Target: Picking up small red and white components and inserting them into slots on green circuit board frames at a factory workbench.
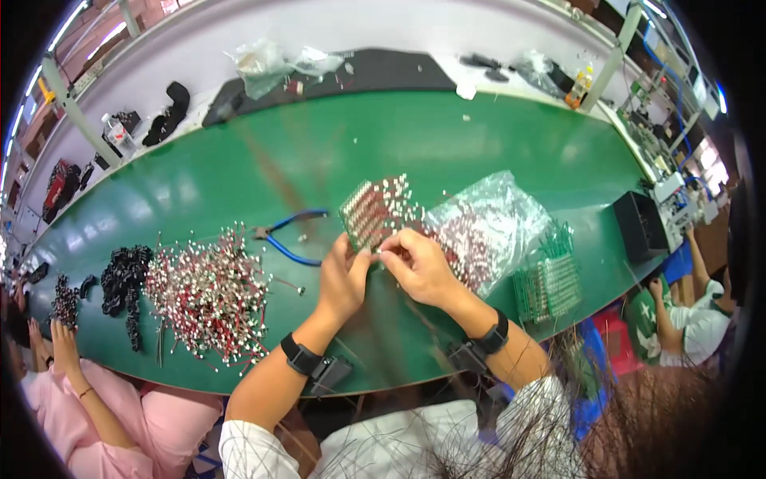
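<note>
My left hand (345, 275) is closed on the near edge of a green circuit board panel (359, 219). Rows of short red wires with white connectors cover the panel and fan out past its right side. Close beside the left thumb, my right hand (420, 267) has thumb and forefinger pinched together at the panel's near corner; whatever they hold is too small to make out. Just right of that hand, more wires with white connectors (471, 251) spill from a clear plastic bag (507, 211).
Blue-handled cutting pliers (291, 254) lie left of my hands, beside a big heap of red wires with white connectors (209, 295). Black parts (126, 279) are farther left. Green boards (549, 283) and a black bin (640, 226) stand right. Other people sit at both ends.
</note>
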The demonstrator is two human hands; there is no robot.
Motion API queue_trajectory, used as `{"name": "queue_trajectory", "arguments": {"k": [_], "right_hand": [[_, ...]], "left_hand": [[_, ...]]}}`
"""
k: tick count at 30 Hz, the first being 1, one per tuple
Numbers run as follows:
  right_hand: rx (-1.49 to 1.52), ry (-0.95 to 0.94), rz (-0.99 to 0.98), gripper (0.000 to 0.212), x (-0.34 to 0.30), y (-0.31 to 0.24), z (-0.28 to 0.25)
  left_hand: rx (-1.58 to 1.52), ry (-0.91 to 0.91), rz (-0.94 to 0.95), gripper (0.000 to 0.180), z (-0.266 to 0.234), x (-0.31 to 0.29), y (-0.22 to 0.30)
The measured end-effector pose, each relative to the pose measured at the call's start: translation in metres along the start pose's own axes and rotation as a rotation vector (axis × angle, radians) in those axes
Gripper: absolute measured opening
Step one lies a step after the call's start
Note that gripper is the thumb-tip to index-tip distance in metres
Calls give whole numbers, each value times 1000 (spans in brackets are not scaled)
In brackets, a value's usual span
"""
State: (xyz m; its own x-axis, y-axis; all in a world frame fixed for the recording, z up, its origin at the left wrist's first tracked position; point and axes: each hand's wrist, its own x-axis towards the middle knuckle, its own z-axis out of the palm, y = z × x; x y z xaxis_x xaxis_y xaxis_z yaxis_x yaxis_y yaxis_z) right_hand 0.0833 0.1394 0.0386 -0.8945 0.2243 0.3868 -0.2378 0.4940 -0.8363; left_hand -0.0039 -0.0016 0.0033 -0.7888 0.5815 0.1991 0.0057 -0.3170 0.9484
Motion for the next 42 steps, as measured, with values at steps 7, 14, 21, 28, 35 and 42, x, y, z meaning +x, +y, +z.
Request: {"name": "queue_trajectory", "arguments": {"k": [7, 14, 21, 28, 35, 42], "right_hand": [[-200, 116, -210, 9, 1, 11, -1], [-233, 176, -207, 10, 0, 21, -1], [-300, 232, -270, 13, 0, 22, 4], [-298, 229, -242, 15, 1, 25, 4], [-377, 239, -238, 16, 0, 26, 5], [-404, 264, -261, 16, 1, 26, 6]], "left_hand": [[42, -63, -51, 37, 6, -5, 1], [205, -97, -68, 37, 8, -12, 0], [232, -43, 49, 30, 10, -13, -6], [337, -85, 67, 35, 10, -12, -1], [458, -94, 98, 40, 6, -12, -6], [454, -70, 118, 38, 8, -12, -5]]}}
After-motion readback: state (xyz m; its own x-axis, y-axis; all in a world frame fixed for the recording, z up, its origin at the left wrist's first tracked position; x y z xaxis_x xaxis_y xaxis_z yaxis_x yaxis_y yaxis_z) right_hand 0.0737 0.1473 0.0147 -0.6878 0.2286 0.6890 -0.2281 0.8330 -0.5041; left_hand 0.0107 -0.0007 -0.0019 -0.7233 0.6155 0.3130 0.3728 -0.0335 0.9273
